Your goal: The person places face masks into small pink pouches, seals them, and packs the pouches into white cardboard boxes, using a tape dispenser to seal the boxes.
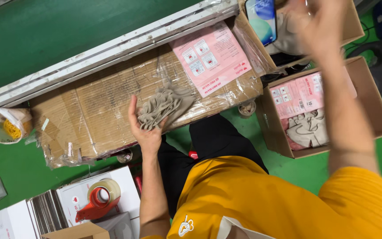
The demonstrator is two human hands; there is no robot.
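While your left hand [144,128] lies flat with spread fingers on the bundle of beige masks [164,106], pinning it rather than gripping it, the pile sits on the cardboard-covered tabletop [93,110], close to the near edge. That edge is the first risk: the loose clear plastic wrap [164,71] under the pile looks slippery, and a sideways push could likely slide some masks off toward your lap or the green floor [14,177].

Your right hand [321,26] is raised high and blurred; I cannot tell whether it is closed on anything. It hangs near a phone [261,17] propped at the upper cardboard box [354,22], so a quick sweep there might knock the phone down.

The pink instruction sheet [211,57] lies just beyond the masks and well apart from your left hand; dragging the pile away from you could crumple it or carry it along.

Room to move is best to the left of the masks, where the cardboard is bare up to the white rail [111,44] at the far side. To the right, the tabletop ends near the open box of pink packs and masks [315,110], with only a narrow gap between. Below your left forearm, the red tape dispenser [98,199] rests on white cartons, near enough that an elbow drawn back could catch it.
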